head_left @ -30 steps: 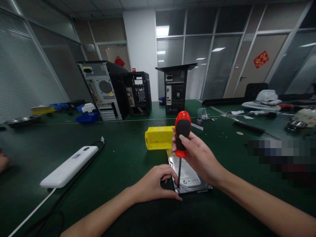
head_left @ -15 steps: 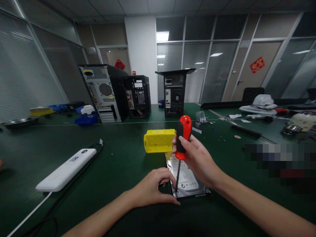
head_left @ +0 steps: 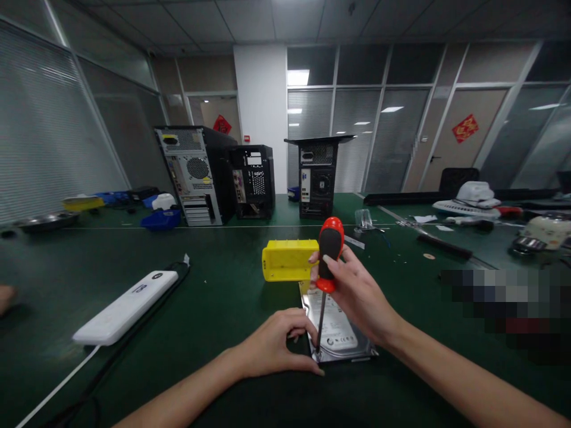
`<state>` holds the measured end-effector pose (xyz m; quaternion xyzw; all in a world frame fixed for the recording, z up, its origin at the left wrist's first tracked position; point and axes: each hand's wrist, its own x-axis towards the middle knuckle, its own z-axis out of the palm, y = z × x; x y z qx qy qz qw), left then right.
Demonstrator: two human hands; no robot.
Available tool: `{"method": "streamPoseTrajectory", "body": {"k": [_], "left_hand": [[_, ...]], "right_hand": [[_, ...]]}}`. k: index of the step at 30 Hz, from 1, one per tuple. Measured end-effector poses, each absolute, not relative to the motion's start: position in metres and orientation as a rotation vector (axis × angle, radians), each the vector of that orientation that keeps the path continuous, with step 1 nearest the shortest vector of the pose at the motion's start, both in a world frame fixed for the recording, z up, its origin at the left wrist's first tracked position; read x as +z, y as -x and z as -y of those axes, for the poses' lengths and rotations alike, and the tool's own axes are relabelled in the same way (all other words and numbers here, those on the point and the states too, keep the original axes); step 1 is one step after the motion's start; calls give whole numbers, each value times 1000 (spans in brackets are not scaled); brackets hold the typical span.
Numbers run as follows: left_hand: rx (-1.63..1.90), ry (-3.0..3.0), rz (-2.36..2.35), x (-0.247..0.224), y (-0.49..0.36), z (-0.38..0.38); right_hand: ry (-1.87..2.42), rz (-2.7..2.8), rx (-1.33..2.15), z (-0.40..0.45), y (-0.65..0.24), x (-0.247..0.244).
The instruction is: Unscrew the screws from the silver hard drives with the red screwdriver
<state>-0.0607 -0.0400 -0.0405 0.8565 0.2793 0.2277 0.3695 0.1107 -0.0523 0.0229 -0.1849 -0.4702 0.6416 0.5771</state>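
A silver hard drive (head_left: 339, 327) with a white label lies flat on the green table. My right hand (head_left: 357, 291) is wrapped round the red and black handle of a screwdriver (head_left: 331, 255), whose shaft points down to the drive's near left corner. Beside that corner, my left hand (head_left: 283, 343) rests with thumb and forefinger curved apart around the screwdriver's tip, touching the drive's left edge. Just beyond the drive sits a yellow bin (head_left: 289, 261).
A white power strip (head_left: 127, 306) with cables lies at the left. Computer cases (head_left: 191, 178) stand at the back. A blue tray (head_left: 160, 220) is back left; a clear cup (head_left: 363, 219) lies back right. Another person's hand (head_left: 6, 297) shows at the left edge.
The view has tilted slightly upward, so the scene sits lower. Both hands and the screwdriver keep nearly the same place on the drive. The other person's hand shows more at the left edge.
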Motion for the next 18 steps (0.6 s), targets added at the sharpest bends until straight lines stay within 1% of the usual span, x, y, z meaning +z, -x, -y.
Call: {"method": "streamPoseTrajectory", "body": {"k": [4,10,18], "left_hand": [[569,-2232,-739,-42,61,40],[532,-2343,-776,-42,62,40],[532,-2354,-771,-41,62,39]], "right_hand": [[454,1095,1502,51,-108,22],[537,1145,1365,49,-108,20],[529,1135,1413,52,-108,16]]}}
